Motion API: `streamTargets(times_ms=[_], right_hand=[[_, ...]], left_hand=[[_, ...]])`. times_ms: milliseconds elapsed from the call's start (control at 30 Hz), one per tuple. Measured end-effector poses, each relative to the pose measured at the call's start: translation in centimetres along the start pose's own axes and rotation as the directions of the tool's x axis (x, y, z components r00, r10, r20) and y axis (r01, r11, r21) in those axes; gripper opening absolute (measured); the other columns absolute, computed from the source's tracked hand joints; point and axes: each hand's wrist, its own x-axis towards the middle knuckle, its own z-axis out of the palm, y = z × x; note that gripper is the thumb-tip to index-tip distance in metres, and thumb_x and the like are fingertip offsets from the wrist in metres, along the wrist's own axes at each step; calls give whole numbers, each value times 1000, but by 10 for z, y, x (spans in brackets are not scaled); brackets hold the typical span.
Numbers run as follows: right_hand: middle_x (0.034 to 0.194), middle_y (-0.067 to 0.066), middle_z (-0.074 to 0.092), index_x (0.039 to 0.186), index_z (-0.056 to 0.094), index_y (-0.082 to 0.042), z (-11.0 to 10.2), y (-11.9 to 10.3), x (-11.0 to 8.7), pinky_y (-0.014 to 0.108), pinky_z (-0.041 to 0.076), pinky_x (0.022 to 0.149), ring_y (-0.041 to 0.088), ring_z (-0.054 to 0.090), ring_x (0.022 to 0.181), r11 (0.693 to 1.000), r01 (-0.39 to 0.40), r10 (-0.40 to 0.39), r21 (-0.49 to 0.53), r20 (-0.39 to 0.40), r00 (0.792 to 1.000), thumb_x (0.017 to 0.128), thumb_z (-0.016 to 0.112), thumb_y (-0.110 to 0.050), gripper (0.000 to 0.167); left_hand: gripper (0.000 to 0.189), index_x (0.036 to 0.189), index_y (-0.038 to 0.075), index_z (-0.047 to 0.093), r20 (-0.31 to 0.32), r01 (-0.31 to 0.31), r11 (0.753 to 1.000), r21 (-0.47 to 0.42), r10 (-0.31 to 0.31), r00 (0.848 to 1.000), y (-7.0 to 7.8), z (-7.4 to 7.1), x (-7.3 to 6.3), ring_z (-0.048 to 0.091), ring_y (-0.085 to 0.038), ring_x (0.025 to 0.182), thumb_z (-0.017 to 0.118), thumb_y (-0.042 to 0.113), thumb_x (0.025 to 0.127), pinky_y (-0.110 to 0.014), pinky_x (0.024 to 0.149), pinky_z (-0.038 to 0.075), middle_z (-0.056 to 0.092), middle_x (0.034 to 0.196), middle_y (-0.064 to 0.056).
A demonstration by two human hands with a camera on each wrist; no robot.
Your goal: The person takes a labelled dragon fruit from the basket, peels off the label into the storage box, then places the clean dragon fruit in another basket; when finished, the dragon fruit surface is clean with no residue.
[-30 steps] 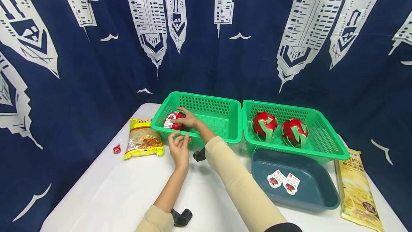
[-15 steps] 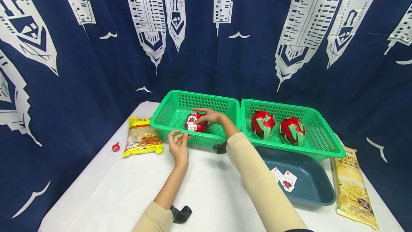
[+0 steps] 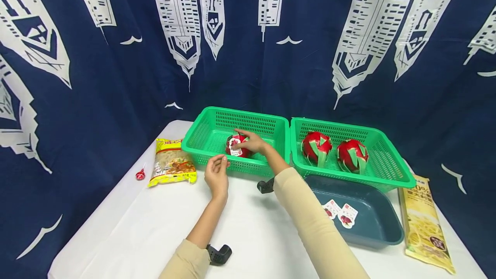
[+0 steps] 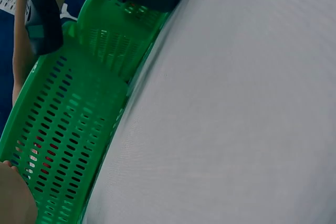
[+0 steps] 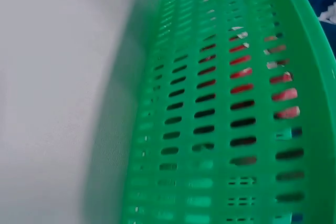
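My right hand (image 3: 252,142) reaches into the left green basket (image 3: 280,139) and grips a red dragon fruit (image 3: 246,153). A white label (image 3: 235,151) with a fruit picture faces me on it, and the thumb lies over that label. My left hand (image 3: 216,178) is at the front rim of the same basket, fingers loosely bent and holding nothing; whether it touches the rim I cannot tell. In the right wrist view the basket wall (image 5: 220,106) hides the hand, and red shows through its slots. The left wrist view catches a bit of the left hand (image 4: 16,195) beside the wall.
A second green basket (image 3: 387,160) holds two dragon fruits with green strips. Before it stands a dark blue tub (image 3: 372,223) with two fruit labels (image 3: 347,216). Yellow food bags lie left (image 3: 173,162) and right (image 3: 426,227), and a red lollipop (image 3: 140,175) lies far left.
My right hand has shifted the labelled dragon fruit rightward, from the basket's left end toward its middle. The left hand has stayed by the rim, its fingers drawing slightly closer together.
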Motion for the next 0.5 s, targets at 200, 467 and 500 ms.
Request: streamTargets(times_ms=[200, 467, 500], right_hand=[[133, 12, 42, 140, 41, -26, -15, 8, -11, 42, 52, 75, 30, 53, 107, 966, -89, 98, 242, -29, 995, 77, 75, -23, 72], [127, 11, 42, 139, 42, -32, -55, -36, -67, 42, 53, 74, 30, 54, 104, 939, 137, -110, 316, -103, 989, 81, 73, -18, 68], [126, 10, 44, 139, 42, -33, -61, -43, -80, 40, 53, 74, 29, 54, 103, 938, 188, -164, 292, -107, 981, 80, 73, -17, 68]], left_hand=[[20, 101, -13, 57, 17, -7, 1000, -5, 7, 1000, -7, 2, 1, 58, -47, 83, 60, 1, 88, -46, 76, 50, 61, 92, -27], [23, 102, -8, 59, 22, 20, 999, -27, -19, 1000, -27, -1, 10, 63, -31, 80, 63, 9, 87, -36, 75, 52, 62, 93, -22], [23, 102, -7, 59, 19, 20, 999, -26, -19, 1000, -27, -1, 11, 64, -26, 78, 63, 10, 87, -33, 74, 52, 62, 93, -20]])
